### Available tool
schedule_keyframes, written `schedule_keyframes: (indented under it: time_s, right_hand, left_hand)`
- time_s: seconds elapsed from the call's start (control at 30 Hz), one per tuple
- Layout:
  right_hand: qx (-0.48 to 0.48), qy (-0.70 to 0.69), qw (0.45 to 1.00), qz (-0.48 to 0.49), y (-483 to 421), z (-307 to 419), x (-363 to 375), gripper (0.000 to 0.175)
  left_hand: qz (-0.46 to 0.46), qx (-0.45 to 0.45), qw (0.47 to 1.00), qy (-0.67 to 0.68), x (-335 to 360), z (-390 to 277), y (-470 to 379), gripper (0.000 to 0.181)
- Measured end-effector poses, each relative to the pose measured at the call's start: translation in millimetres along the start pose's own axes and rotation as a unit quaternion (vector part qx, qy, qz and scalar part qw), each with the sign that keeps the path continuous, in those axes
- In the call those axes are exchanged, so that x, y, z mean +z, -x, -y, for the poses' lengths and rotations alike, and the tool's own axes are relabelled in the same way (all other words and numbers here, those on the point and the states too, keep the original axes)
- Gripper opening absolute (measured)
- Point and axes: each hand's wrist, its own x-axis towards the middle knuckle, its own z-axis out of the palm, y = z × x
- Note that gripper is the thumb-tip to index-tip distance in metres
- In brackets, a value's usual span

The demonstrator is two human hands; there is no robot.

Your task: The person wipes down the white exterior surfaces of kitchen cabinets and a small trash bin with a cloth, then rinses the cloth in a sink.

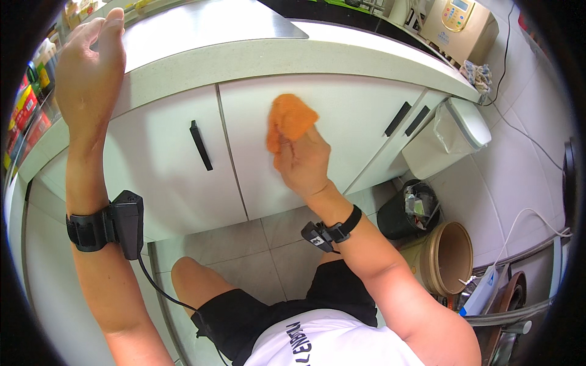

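An orange cloth (290, 116) is bunched in my right hand (304, 160) and lies against the white cabinet door (256, 183) under the counter. The fingers under the cloth are partly hidden. My left hand (94, 59) is raised at the counter's left part, over the edge of the white countertop (192, 59), with no object seen in it; its fingers point up and away. A black handle (201, 145) is on the door between my two hands.
A stainless steel sheet (229, 20) lies on the counter. Packaged goods (25, 107) stand far left. At right are a white lidded bin (439, 137), a black bin (407, 215) with rubbish, a brown round container (451, 258), a white power strip (480, 290) and cables. A crumpled rag (476, 75) hangs at the counter's corner.
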Motion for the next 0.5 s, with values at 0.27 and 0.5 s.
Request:
schedule_keyframes:
  time_s: [0.27, 0.5]
  right_hand:
    - [0.101, 0.024, 0.992, -0.067, -17, -18, -32, 0.019]
    - [0.079, -0.003, 0.991, -0.107, -28, -11, -25, 0.012]
  left_hand:
    - [0.008, -0.027, 1.0, -0.011, 2, -6, 4, 0.052]
    - [-0.005, 0.012, 1.0, -0.003, 6, 14, -3, 0.051]
